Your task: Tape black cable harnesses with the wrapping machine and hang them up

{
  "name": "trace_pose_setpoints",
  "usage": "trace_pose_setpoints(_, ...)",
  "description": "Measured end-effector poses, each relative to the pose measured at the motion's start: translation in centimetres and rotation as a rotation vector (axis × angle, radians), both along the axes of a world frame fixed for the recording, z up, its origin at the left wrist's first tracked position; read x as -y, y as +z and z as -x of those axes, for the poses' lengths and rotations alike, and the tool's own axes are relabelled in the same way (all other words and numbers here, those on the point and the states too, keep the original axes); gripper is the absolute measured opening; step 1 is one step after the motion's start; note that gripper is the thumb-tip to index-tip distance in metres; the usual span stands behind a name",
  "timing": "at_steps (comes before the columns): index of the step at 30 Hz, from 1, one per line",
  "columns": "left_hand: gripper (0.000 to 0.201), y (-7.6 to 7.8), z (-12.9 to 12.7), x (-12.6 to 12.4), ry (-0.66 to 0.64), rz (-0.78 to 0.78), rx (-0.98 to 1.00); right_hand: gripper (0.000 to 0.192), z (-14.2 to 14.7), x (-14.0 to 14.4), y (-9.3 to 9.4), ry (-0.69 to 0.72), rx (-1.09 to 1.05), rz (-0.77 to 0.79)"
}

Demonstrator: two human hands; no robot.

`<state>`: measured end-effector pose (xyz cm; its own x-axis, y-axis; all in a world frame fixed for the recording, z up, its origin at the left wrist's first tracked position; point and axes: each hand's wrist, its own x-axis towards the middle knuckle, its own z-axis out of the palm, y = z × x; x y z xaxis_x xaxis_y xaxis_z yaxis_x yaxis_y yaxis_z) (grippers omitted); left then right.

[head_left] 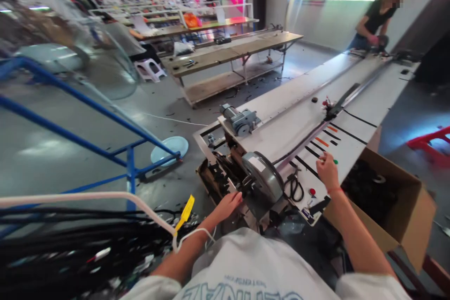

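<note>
Grey drum between hands

White shirt: large outlined lettering, smaller line above; neither reads surely (odd angle). Yellow tag, white label on grey wheel: nothing legible.

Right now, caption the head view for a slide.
Left hand near a grey disc, right hand over a long white worktable.

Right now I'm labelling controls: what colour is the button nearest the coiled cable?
The button is red; head view.
</note>
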<state>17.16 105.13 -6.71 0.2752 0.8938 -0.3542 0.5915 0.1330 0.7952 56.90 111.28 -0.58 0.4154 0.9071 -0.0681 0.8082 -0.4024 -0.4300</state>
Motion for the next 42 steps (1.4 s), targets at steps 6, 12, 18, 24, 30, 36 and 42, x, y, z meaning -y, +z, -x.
trace_pose_setpoints(6, 0.043, 2.8, 0.6, -1.7, 0.027, -0.170, 0.021, 0.038, 18.8, 9.7, -3.2, 0.856, -0.506, -0.340)
trace_pose_setpoints(12, 0.038, 4.0, 1.1, -1.6, -0.032, -0.184, 0.027, 0.031, 24.1, 5.5, -9.4, 0.537, -0.376, -0.419)
trace_pose_setpoints(18, 0.036, 3.8, 1.4, -1.6, -0.040, -0.170, 0.029, 0.048, 23.4, 3.3, -11.3, 0.543, -0.443, -0.473)
trace_pose_setpoints(24, 0.035, 3.5, 1.6, -1.7, -0.046, -0.169, 0.018, 0.049, 23.6, 3.7, -11.0, 0.474, -0.359, -0.485)
trace_pose_setpoints(30, 0.036, 3.3, 1.7, -1.9, -0.070, -0.185, -0.016, 0.042, 23.5, 4.7, -9.2, 0.535, -0.469, -0.552)
trace_pose_setpoints(36, 0.035, 3.3, 1.6, -1.8, -0.080, -0.182, -0.021, 0.059, 23.9, 6.8, -7.6, 0.259, -0.719, -0.217)
trace_pose_setpoints(42, 0.034, 3.7, 1.6, -1.7, -0.096, -0.191, -0.055, 0.082, 24.8, 6.6, -7.8, 0.064, -1.135, 0.147)
